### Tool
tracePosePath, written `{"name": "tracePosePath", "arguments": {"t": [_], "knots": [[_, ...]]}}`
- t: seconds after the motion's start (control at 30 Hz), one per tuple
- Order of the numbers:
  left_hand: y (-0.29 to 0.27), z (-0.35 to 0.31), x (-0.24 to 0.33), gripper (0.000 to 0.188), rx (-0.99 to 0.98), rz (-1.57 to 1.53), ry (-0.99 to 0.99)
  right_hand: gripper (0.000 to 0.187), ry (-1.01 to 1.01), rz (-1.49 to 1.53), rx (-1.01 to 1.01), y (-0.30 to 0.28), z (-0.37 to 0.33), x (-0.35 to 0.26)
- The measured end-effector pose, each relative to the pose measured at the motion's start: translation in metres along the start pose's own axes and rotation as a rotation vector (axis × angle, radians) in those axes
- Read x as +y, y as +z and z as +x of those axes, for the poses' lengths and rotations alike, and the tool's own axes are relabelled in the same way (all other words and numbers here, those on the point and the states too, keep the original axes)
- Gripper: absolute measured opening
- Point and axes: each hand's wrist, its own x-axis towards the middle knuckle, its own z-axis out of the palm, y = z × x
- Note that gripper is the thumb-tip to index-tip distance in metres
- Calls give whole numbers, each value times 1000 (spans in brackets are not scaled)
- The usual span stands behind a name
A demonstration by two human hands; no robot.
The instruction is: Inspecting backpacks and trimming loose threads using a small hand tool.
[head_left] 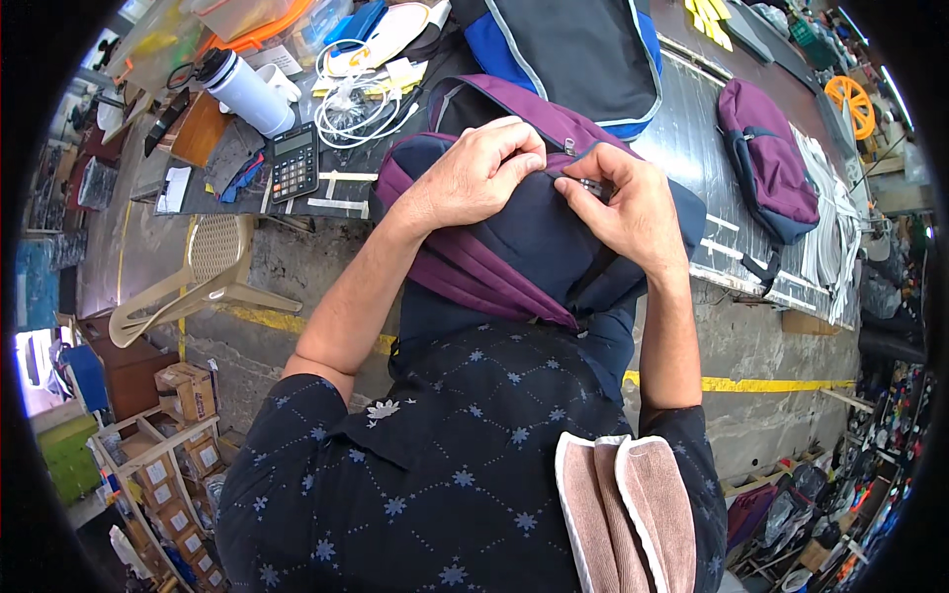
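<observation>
A purple and navy backpack (519, 232) rests against the table edge in front of me, its upper part on the tabletop. My left hand (484, 176) is closed over its top, thumb and index finger pinched together at the navy cloth; what lies between those fingertips is hidden. Close beside it on the right, my right hand (628, 206) is also closed. A small dark object (591, 185) with a metallic glint shows between its thumb and index finger, too covered to name. Just above the fingers, a zipper pull (569, 146) hangs on the purple cloth.
Behind the backpack lies a black and blue bag (573, 59). On the left are a calculator (295, 163), a white bottle (247, 94) and coiled white cable (361, 119). Another purple backpack (766, 158) lies right. A beige plastic chair (213, 267) stands left; a brown cloth (628, 514) hangs over me.
</observation>
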Motion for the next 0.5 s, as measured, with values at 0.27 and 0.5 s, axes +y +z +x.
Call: {"name": "tracePosePath", "arguments": {"t": [0.27,0.5], "knots": [[3,1,1,10,17,5,-26,20,64,33,-45,-3,4,2],[0,-1,-1,9,48,-23,2,21,50,-57,-100,-6,9,-4]]}}
